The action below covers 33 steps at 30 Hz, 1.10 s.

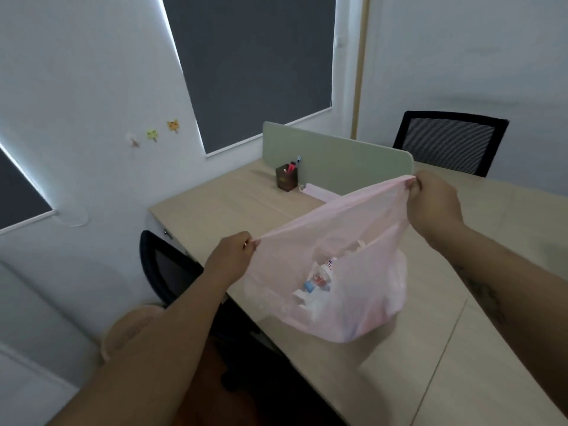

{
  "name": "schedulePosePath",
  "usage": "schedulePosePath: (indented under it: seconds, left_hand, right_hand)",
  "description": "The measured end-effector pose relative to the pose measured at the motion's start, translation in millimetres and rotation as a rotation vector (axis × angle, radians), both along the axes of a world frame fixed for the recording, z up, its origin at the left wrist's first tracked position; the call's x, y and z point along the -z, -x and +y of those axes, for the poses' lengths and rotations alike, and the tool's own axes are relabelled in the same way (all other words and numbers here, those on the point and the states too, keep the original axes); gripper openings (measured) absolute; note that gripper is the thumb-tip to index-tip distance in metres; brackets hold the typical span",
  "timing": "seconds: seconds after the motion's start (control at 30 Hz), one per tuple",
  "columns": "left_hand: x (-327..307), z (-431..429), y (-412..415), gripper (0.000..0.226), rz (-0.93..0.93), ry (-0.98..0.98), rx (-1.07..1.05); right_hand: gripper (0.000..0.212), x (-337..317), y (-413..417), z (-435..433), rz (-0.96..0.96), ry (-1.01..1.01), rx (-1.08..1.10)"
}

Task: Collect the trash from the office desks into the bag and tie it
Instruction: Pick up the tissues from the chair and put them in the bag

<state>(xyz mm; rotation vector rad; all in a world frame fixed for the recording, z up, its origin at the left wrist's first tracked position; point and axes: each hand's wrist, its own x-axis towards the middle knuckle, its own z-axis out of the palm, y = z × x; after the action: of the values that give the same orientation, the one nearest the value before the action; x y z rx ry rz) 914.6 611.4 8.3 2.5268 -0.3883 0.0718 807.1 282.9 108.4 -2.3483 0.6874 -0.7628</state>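
A thin pink plastic bag hangs over the wooden desk, its bottom resting on the desktop. Through the plastic I see trash: white scraps, a small blue and a red piece. My left hand pinches the bag's near-left rim. My right hand pinches the far-right rim. The rim is pulled taut between the two hands, stretched out in a line.
A dark pen holder with pens stands by a pale green divider. A pink face mask lies beside it. One black chair sits behind the desk, another at its left edge.
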Motion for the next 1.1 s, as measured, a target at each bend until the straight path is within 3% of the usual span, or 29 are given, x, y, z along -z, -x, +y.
schedulePosePath:
  seconds: [0.2, 0.33, 0.6, 0.9, 1.1]
  left_hand:
    - [7, 54, 16, 0.041, 0.165, -0.035, 0.076]
    - [26, 94, 29, 0.047, 0.194, -0.235, 0.158]
    - [37, 138, 47, 0.084, -0.056, -0.527, 0.373]
    - [34, 180, 57, 0.094, -0.055, -0.544, 0.396]
    - [43, 240, 59, 0.076, -0.087, -0.533, 0.291]
  right_hand:
    - [0.029, -1, -11, 30, -0.014, -0.015, 0.019]
    - [0.028, 0, -21, 54, -0.001, 0.012, 0.015]
    - [0.029, 7, -30, 95, 0.049, 0.049, 0.019]
    - [0.03, 12, -46, 130, 0.06, 0.076, 0.02]
    - [0.029, 14, -46, 139, 0.073, 0.087, 0.014]
